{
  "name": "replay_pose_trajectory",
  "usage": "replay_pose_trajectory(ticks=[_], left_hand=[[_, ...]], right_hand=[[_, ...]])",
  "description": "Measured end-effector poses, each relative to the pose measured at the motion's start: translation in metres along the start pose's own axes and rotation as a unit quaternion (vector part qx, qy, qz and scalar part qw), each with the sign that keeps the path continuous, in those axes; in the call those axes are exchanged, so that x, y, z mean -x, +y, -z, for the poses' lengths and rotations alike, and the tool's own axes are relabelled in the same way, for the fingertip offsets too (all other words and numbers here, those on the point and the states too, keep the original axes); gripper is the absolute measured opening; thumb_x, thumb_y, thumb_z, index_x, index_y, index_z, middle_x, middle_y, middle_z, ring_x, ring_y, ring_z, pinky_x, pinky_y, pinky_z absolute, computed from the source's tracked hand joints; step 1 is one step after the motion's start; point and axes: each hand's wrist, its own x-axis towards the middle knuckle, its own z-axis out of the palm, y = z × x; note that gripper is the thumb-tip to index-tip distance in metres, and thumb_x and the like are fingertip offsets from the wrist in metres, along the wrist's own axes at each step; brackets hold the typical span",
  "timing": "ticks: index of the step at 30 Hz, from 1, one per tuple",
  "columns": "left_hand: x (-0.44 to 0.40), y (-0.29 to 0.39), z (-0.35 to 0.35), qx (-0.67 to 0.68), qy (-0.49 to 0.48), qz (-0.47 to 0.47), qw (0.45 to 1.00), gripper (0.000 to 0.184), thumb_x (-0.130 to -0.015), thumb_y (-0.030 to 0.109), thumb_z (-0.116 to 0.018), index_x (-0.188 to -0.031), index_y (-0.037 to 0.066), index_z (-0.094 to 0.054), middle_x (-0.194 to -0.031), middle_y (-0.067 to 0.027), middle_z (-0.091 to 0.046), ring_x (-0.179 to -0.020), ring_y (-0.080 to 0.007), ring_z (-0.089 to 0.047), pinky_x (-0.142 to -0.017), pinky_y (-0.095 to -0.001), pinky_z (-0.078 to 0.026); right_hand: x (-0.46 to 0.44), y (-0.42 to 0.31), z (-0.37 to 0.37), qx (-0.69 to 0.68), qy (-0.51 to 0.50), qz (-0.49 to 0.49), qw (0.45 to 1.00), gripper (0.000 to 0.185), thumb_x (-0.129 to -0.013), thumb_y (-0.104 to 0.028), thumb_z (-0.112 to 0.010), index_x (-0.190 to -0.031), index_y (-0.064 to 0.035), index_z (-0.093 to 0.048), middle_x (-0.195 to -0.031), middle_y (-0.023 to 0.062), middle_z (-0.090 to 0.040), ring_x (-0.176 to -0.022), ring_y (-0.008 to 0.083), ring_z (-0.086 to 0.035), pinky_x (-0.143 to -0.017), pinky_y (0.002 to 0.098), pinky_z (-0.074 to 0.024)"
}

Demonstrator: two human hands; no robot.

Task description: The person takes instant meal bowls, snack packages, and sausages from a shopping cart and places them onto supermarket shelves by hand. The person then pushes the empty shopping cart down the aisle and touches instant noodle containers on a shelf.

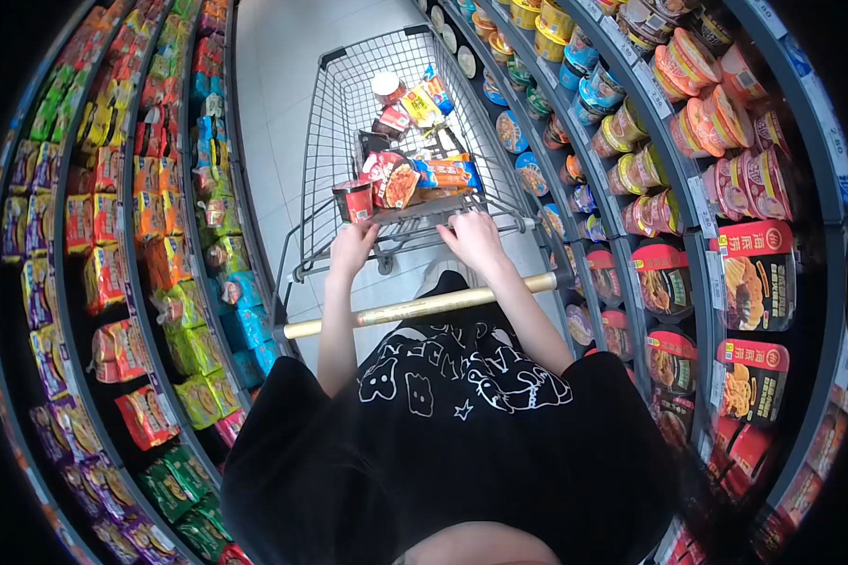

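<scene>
Both my arms reach over the pale yellow handle [429, 305] of a wire shopping cart [322, 122]. My left hand [355, 243] is closed at the cart's near rim, thumb pointing inward, its fingertips mostly hidden. Just beyond it stands a red cup-shaped package [354, 201], touching or very close to the fingers. My right hand [473, 235] is closed over the same rim farther right. Inside the cart lie a red-and-white noodle package [391, 181], a blue-and-orange packet [447, 173], a yellow bag [422, 107] and a clear tub with a pale lid [386, 87].
Shelves of bright packaged noodles [106, 273] curve along the left. On the right, shelves hold cup noodles [686, 62] and black-and-red boxed meals [754, 278]. Both sit close to the cart. Light tiled floor [271, 85] stretches ahead along the cart's left side.
</scene>
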Motion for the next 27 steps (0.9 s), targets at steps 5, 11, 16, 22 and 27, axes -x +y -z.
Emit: replay_pose_trajectory(ticks=[5,11,16,22,27], left_hand=[[-0.021,-0.104,-0.009,-0.035,0.013,-0.051,0.998,0.033,-0.085,0.033,-0.042,-0.095,0.007,-0.059,-0.080,-0.0175,-0.061,-0.078,-0.0329,-0.058,-0.068,-0.0413,-0.044],[-0.039,-0.343,-0.038,-0.051,0.018,-0.086,0.995,0.033,-0.087,0.033,-0.037,-0.091,0.007,-0.057,-0.079,-0.0185,-0.060,-0.077,-0.0358,-0.057,-0.068,-0.0457,-0.044],[0.028,-0.349,-0.062,-0.032,0.042,-0.120,0.991,0.035,-0.088,0.033,-0.036,-0.087,0.005,-0.056,-0.077,-0.0194,-0.060,-0.076,-0.0357,-0.058,-0.069,-0.0465,-0.043],[0.086,-0.344,-0.089,0.022,0.045,-0.159,0.986,0.032,-0.089,0.026,-0.037,-0.081,0.000,-0.054,-0.075,-0.0217,-0.059,-0.075,-0.0371,-0.057,-0.065,-0.0460,-0.043],[0.122,-0.341,-0.095,0.037,-0.014,-0.207,0.978,0.025,-0.087,0.021,-0.042,-0.095,0.003,-0.056,-0.081,-0.0211,-0.059,-0.078,-0.0357,-0.057,-0.067,-0.0441,-0.044]], right_hand=[[-0.020,-0.037,-0.097,-0.052,0.040,0.022,0.998,0.028,-0.077,-0.028,-0.055,-0.067,-0.0024,-0.062,-0.061,0.0155,-0.058,-0.065,0.0311,-0.057,-0.070,0.0386,-0.0426],[-0.057,-0.133,-0.314,-0.080,0.029,-0.008,0.996,0.031,-0.077,-0.033,-0.056,-0.069,-0.0041,-0.064,-0.058,0.0159,-0.056,-0.060,0.0317,-0.056,-0.060,0.0387,-0.0443],[-0.008,-0.136,-0.317,-0.072,-0.017,-0.052,0.996,0.034,-0.077,-0.035,-0.055,-0.065,-0.0049,-0.064,-0.055,0.0139,-0.056,-0.058,0.0288,-0.057,-0.058,0.0376,-0.0443],[0.048,-0.122,-0.331,-0.092,0.003,-0.066,0.994,0.040,-0.077,-0.040,-0.054,-0.061,-0.0042,-0.063,-0.052,0.0079,-0.057,-0.053,0.0244,-0.057,-0.054,0.0336,-0.0442],[0.094,-0.110,-0.340,-0.174,0.043,-0.090,0.980,0.038,-0.078,-0.037,-0.054,-0.063,-0.0034,-0.063,-0.054,0.0131,-0.056,-0.056,0.0266,-0.057,-0.055,0.0353,-0.0434]])
